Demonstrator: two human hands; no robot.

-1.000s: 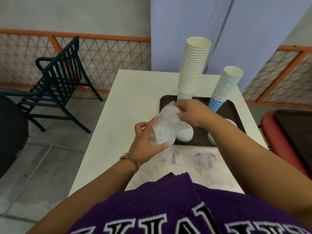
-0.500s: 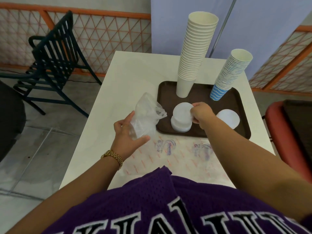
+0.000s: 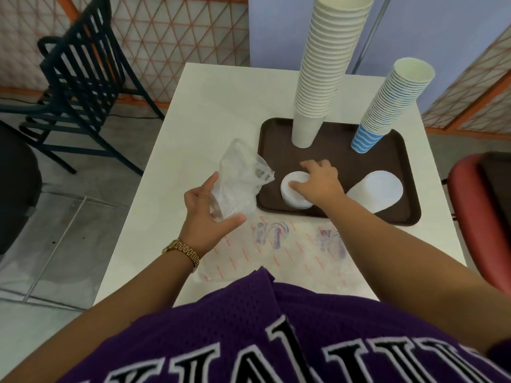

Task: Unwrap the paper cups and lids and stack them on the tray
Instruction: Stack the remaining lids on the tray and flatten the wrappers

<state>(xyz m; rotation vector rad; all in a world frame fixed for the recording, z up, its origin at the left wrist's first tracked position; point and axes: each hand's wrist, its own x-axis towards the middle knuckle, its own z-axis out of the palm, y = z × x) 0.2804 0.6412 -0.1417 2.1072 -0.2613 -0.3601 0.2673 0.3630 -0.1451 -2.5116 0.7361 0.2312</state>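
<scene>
While my left hand (image 3: 206,207) curls around the clear plastic wrapper (image 3: 237,186) at the tray's (image 3: 409,214) nine o'clock edge, my right hand (image 3: 318,181) rests loosely curved fingers on the small lid stack (image 3: 293,190). Wider lids (image 3: 378,193) lie at three o'clock; white cups (image 3: 323,67) and blue-striped cups (image 3: 387,106) stand at twelve.

The right hand (image 3: 318,181) covers the right part of the near lid stack (image 3: 293,192), and its forearm hides the lower left edge of the second lid stack (image 3: 378,190). The white cup stack (image 3: 329,59) is cut off by the top edge. Inside the clear bag (image 3: 237,186) something white shows, perhaps more lids. Print on the flat wrappers (image 3: 290,244) is too blurred to read.
</scene>
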